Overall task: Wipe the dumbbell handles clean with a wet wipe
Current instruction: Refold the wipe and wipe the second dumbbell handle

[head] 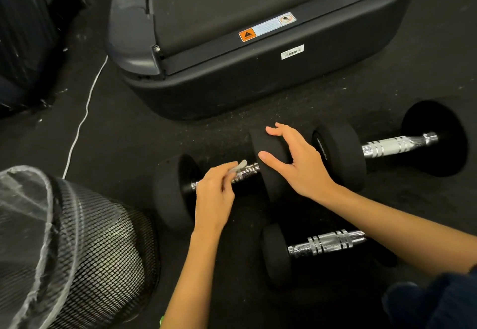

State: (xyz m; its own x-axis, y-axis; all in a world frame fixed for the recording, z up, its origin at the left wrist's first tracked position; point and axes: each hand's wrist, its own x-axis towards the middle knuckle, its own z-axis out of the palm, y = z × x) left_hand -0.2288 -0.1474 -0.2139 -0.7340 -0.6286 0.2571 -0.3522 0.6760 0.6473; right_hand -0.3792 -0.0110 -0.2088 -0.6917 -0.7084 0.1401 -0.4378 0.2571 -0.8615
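Observation:
Three black dumbbells with chrome handles lie on the dark floor. My left hand [214, 194] presses a small white wet wipe [238, 167] onto the chrome handle [247, 172] of the middle-left dumbbell [167, 189]. My right hand [294, 160] rests spread over that dumbbell's right weight head [271, 173], fingers curled on its rim. A second dumbbell [392, 145] lies to the right. The third dumbbell [325, 244] lies nearer me, partly under my right forearm.
A treadmill base [258, 78] with warning stickers stands just beyond the dumbbells. A black mesh bin [85, 251] lined with a clear bag stands at the lower left. A white cable [82, 119] runs across the floor on the left. Dark objects fill the far left corner.

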